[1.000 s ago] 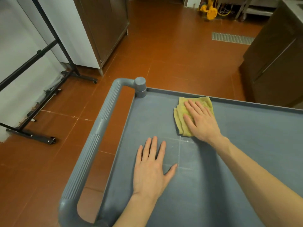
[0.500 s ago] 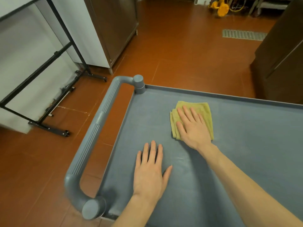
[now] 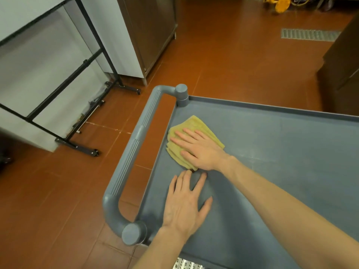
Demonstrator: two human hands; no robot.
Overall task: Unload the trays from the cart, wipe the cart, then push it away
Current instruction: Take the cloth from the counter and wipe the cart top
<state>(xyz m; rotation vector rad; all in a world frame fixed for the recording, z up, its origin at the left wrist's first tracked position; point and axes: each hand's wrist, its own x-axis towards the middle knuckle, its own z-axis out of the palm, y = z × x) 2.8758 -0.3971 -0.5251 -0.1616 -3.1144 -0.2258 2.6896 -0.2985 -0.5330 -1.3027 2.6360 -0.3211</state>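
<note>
The grey plastic cart (image 3: 281, 144) fills the lower right, and no tray is on the part of its top shelf that I see. A folded yellow cloth (image 3: 191, 125) lies on the shelf near the left rim. My right hand (image 3: 200, 150) presses flat on the cloth, fingers pointing left toward the cart's handle (image 3: 134, 152). My left hand (image 3: 184, 204) rests flat on the bare shelf just below the cloth, fingers spread, its fingertips almost touching my right wrist.
Red tiled floor (image 3: 233, 61) surrounds the cart. A black metal frame on casters (image 3: 81, 113) stands against the white wall at left. Brown cabinets are at the back (image 3: 149, 32) and at right (image 3: 342, 74). A floor drain grate (image 3: 308, 33) lies far right.
My right hand has slid the cloth from the far middle of the shelf leftward and nearer, toward the handle side. My left hand stays flat on the shelf.
</note>
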